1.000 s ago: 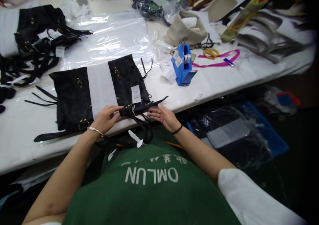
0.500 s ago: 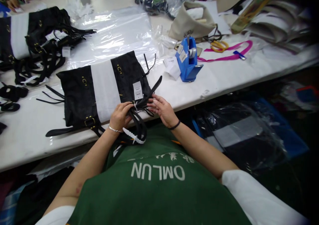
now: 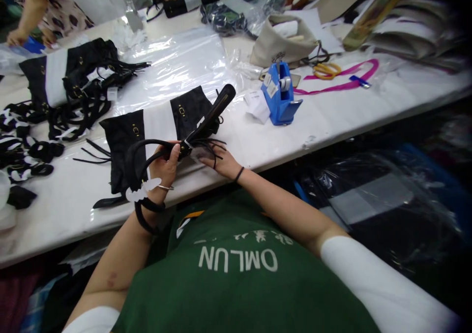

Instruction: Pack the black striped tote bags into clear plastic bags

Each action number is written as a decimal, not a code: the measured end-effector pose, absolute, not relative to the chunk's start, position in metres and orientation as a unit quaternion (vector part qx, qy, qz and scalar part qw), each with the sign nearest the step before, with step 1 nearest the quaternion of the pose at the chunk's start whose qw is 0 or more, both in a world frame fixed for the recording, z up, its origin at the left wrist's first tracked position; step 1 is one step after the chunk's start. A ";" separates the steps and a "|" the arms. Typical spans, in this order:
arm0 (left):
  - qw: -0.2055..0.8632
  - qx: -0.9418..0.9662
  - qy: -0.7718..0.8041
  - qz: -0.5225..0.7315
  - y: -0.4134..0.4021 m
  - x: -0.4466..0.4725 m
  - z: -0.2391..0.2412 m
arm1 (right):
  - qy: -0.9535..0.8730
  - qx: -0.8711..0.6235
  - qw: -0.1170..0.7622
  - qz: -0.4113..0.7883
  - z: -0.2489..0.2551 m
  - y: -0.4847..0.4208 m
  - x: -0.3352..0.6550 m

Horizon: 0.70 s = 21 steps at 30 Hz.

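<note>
A black bag (image 3: pixel 123 141) with gold buckles and a white band (image 3: pixel 158 124) around its middle lies flat near the table's front edge. My left hand (image 3: pixel 165 168) is closed on the bag's black strap (image 3: pixel 138 146), lifting it above the bag; a crinkled white wrapping (image 3: pixel 143 190) sits on the strap. A wide strap end (image 3: pixel 221 102) sticks up over the bag's right side. My right hand (image 3: pixel 223 163) has its fingers bent at the bag's lower right corner, among thin black laces (image 3: pixel 212 143). Exactly what its fingertips pinch is partly hidden.
A blue tape dispenser (image 3: pixel 282 97) stands to the right, near yellow-handled scissors (image 3: pixel 327 70) and a pink ribbon (image 3: pixel 365 75). More black bags (image 3: pixel 33 77) and wrapped straps lie left. Clear plastic sheets (image 3: pixel 177 52) are behind. Two other people work at the far side.
My left hand has moved left and raised the strap over the bag, with its wrapped loop swinging left. The wide strap end has tilted up. My right hand has shifted left and down, fingers closing.
</note>
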<state>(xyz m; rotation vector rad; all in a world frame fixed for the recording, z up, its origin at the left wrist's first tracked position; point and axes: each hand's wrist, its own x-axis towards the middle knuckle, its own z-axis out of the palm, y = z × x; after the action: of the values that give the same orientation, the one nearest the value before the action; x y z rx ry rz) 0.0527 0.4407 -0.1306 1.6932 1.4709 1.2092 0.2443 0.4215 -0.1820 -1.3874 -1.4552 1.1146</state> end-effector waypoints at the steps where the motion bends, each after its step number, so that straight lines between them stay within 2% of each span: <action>1: 0.285 0.635 0.555 0.456 0.441 0.052 -0.130 | -0.595 -0.540 0.387 0.453 -0.180 0.428 0.239; 3: 0.274 0.639 0.556 0.454 0.440 0.051 -0.129 | -0.596 -0.521 0.369 0.486 -0.175 0.428 0.234; 6: 0.254 0.677 0.546 0.424 0.431 0.050 -0.135 | -0.538 -0.507 0.406 0.537 -0.169 0.398 0.244; 9: 0.237 0.814 0.443 0.292 0.415 0.048 -0.147 | -0.448 -0.525 0.435 0.579 -0.167 0.349 0.271; 11: 0.239 0.888 0.352 0.173 0.407 0.045 -0.154 | -0.394 -0.570 0.436 0.574 -0.165 0.322 0.287; 13: 0.261 0.906 0.313 0.114 0.407 0.043 -0.156 | -0.371 -0.601 0.436 0.557 -0.162 0.305 0.296; 16: 0.299 0.857 0.385 0.167 0.423 0.045 -0.152 | -0.372 -0.591 0.454 0.553 -0.152 0.307 0.296; 21: 0.300 0.794 0.480 0.221 0.463 0.065 -0.156 | -0.404 -0.474 0.495 0.606 -0.136 0.364 0.288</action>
<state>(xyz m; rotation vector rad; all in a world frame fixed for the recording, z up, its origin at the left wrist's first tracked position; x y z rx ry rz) 0.0650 0.4632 -0.1564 2.1074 1.2738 0.5877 0.2875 0.3642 -0.1363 -1.1478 -0.9796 1.4699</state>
